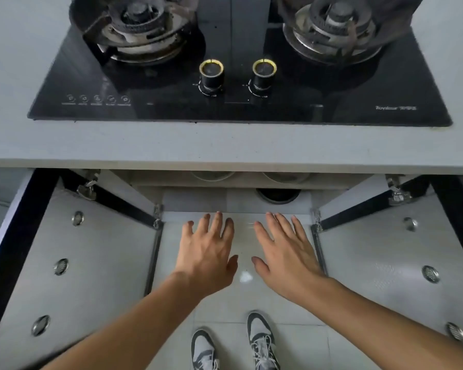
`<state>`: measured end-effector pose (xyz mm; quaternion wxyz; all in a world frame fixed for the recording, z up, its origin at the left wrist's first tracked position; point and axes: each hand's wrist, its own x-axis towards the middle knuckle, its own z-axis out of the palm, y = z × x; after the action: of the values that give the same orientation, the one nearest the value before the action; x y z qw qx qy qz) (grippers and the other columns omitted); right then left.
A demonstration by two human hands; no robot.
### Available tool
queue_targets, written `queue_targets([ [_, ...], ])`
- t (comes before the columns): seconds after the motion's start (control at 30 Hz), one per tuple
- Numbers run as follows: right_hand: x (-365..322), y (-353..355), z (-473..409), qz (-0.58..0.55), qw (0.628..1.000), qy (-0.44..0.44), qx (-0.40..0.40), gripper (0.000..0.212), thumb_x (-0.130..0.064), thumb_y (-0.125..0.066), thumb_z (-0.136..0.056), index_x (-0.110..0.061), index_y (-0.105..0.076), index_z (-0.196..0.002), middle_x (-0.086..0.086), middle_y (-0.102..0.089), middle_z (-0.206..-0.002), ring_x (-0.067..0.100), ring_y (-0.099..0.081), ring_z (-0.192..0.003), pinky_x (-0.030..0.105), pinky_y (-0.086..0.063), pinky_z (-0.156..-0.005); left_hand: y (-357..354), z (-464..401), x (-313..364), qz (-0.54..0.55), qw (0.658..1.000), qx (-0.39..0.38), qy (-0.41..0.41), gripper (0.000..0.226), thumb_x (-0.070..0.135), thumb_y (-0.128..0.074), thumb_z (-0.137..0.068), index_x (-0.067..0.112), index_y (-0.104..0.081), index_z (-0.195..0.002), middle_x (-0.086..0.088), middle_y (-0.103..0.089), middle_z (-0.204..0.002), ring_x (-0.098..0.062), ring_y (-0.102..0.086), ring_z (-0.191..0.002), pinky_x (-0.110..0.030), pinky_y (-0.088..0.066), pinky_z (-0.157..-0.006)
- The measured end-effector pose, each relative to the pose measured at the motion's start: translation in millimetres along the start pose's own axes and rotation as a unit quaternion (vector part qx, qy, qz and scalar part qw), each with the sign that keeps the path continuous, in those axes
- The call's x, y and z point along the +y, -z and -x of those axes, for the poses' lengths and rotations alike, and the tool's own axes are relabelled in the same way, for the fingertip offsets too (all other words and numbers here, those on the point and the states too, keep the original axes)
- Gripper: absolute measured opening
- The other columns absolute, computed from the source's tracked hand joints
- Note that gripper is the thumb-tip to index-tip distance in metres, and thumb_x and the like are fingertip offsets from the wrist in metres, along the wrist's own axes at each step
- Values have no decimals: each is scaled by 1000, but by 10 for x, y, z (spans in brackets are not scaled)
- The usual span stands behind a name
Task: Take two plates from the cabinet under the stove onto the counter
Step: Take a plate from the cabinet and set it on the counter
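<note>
The cabinet under the stove stands with both doors swung wide, the left door [86, 260] and the right door [385, 252]. Just under the counter edge, the pale rims of two dishes [213, 176] [285, 177] peek out on an upper shelf; most of each is hidden. A dark round bowl-like thing [278, 194] sits on the lower shelf at the back. My left hand [207, 252] and my right hand [285, 252] hover side by side in front of the cabinet opening, palms down, fingers spread, holding nothing.
A black glass gas hob [238, 108] with two burners and two knobs [211, 73] [263, 72] lies in the grey counter [225, 145]. The open doors flank me on both sides. My shoes [261, 340] stand on the tiled floor below.
</note>
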<state>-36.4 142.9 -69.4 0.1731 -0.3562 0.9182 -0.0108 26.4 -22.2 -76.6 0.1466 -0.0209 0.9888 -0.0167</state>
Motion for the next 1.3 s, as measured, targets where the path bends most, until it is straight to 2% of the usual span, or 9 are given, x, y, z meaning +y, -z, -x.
queue_targets([
  [0.5, 588, -787, -792, -54, 987, -91, 117, 62, -42, -50, -89, -14, -35, -141, 10, -35, -150, 27, -30, -137, 41, -23, -115, -826, -1144, 18, -7, 991, 128, -25, 64, 57, -46, -76, 16, -43, -125, -7, -57, -120, -30, -53, -104, -42, -41, -80],
  [0.67, 1193, -1096, -1156, -193, 945, -195, 180, 57, -38, -56, -88, -11, -43, -137, 14, -49, -139, 33, -49, -121, 40, -44, -96, -1063, -1884, 103, 186, 971, 121, 94, 58, 61, -50, -78, 15, -56, -114, -10, -64, -104, -30, -60, -95, -34, -45, -70],
  [0.77, 1599, -1283, -1427, -221, 921, -233, 223, 52, -40, -56, -87, -13, -51, -131, 16, -61, -125, 34, -55, -113, 39, -50, -87, -1192, -2340, 106, 269, 951, 96, 120, 65, 61, -54, -79, 14, -55, -124, -10, -62, -120, -28, -59, -106, -32, -46, -82],
  [0.9, 2084, -1415, -1753, -251, 872, -295, 299, 39, -36, -59, -86, -9, -62, -114, 18, -68, -111, 35, -61, -103, 35, -47, -81, -1303, -2817, 175, 463, 872, 114, 116, 40, 39, -66, -82, 12, -62, -110, -13, -64, -121, -31, -59, -109, -34, -48, -94],
  [0.97, 2259, -1439, -1871, -309, 836, -319, 323, 36, -35, -59, -87, -10, -65, -111, 15, -67, -113, 30, -61, -97, 33, -47, -79, -1347, -2977, 197, 580, 794, 125, 133, 26, 31, -67, -82, 9, -66, -96, -19, -67, -109, -32, -64, -94, -41, -57, -80],
  [1.03, 2389, -1477, -1979, -371, 802, -337, 324, 33, -36, -57, -88, -11, -67, -107, 12, -67, -110, 24, -57, -86, 31, -43, -72, -1395, -3102, 195, 664, 719, 130, 162, 26, 24, -67, -80, 5, -66, -99, -19, -69, -102, -28, -66, -81, -31, -56, -53],
  [1.13, 2505, -1509, -2120, -511, 727, -346, 301, 29, -28, -60, -89, -6, -64, -108, 12, -67, -101, 24, -62, -78, 33, -52, -64, -1428, -3242, 183, 702, 673, 129, 193, 22, 19, -69, -79, 5, -67, -96, -14, -72, -88, -25, -68, -69, -22, -48, -37],
  [1.2, 2546, -1505, -2180, -592, 686, -335, 257, 22, -23, -57, -92, -7, -63, -105, 8, -64, -86, 16, -56, -59, 25, -42, -46, -1430, -3303, 202, 725, 650, 112, 199, 8, 15, -66, -81, 7, -66, -84, -9, -73, -70, -19, -69, -55, -22, -50, -38],
  [1.3, 2604, -1499, -2231, -617, 681, -324, 225, 14, -18, -51, -95, -11, -62, -98, 3, -57, -69, 10, -46, -49, 20, -29, -40, -1415, -3337, 212, 758, 612, 89, 206, 3, 5, -63, -84, 4, -64, -82, -12, -70, -71, -19, -68, -52, -23, -51, -38],
])
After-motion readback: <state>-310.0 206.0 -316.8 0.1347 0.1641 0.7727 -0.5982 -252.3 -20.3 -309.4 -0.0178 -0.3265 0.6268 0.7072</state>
